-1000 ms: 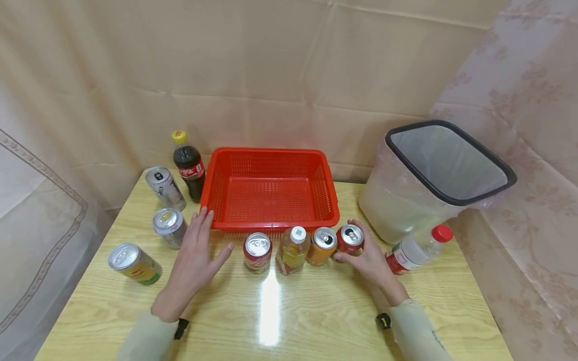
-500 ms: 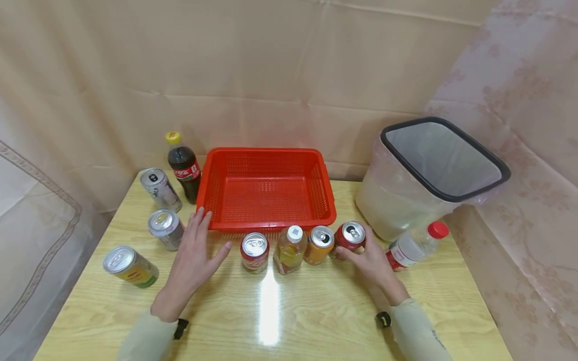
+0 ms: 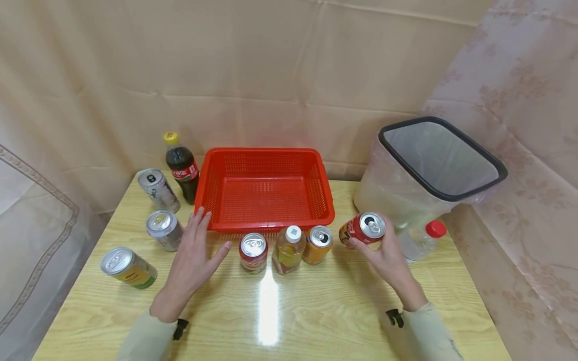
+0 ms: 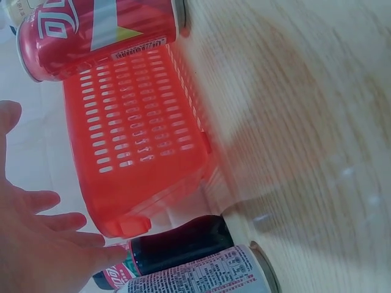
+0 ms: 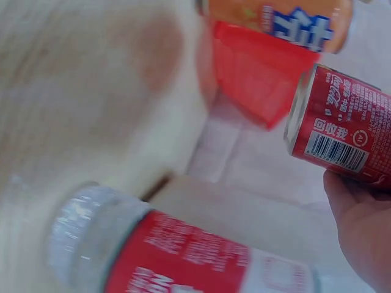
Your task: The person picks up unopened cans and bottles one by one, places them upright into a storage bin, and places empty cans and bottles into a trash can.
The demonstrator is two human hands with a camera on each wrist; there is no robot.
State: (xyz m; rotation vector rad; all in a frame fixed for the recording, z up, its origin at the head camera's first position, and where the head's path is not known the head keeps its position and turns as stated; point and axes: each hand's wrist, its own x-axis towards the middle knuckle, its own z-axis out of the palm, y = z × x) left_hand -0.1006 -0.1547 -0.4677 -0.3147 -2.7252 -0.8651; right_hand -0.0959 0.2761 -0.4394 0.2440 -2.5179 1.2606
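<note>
Landmark: red basket (image 3: 266,225), on the wood-grain surface (image 3: 311,316).

Right hand (image 3: 389,255): grip holds a red cola can (image 3: 354,231), fingers and thumb round its side. Can tilted, top leaning right, mouth dark, tab showing. Raised off the surface, just outside the basket's near right corner. Right wrist view shows the can's base rim, bar code and small print.

Left hand (image 3: 191,260): grip wide, holding nothing; fingers extended, thumb spread away. Fingertips overlap the basket's near left corner in the head view; cannot tell whether they touch.

Near side of basket, left to right: dark red can (image 3: 254,253), upright; white-capped clear bottle (image 3: 289,250), upright, fruit-coloured label; orange can (image 3: 317,245), upright, just beside the bottle. Cannot tell if those two touch.

Left of basket: yellow-capped cola bottle (image 3: 182,168), upright and close to the basket's side; printed silver can (image 3: 159,190) farther out. Nearer the person than both, still left of the basket: pale silver can (image 3: 164,230), then yellow-and-green can (image 3: 130,268), farthest from it.

Right of basket, well apart: pale bin (image 3: 388,189), black rim, thin plastic liner. Red-capped bottle (image 3: 419,244) also right of the basket, before the bin, partly behind the right hand; right wrist view gives its red label.

Beyond basket: beige cloth (image 3: 253,60), creased.
</note>
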